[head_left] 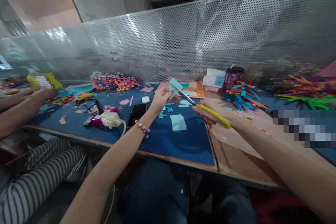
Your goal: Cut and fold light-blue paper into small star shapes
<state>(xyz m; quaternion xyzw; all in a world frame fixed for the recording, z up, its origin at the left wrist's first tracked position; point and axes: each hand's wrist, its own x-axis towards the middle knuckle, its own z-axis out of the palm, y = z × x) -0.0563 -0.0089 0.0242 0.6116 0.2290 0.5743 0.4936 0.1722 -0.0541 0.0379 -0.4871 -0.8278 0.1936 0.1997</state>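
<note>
My left hand is closed on a folded light-blue paper piece, held above the blue table mat. My right hand grips yellow-handled scissors. Their blades reach left and up into the paper's edge. Light-blue squares and small offcuts lie on the mat just under both hands. A beaded bracelet sits on my left wrist.
A black phone, a white earbud case and a glue gun lie left of my hands. Paper-flower piles, a purple cup and coloured strips line the back. Another person's arms rest at the left.
</note>
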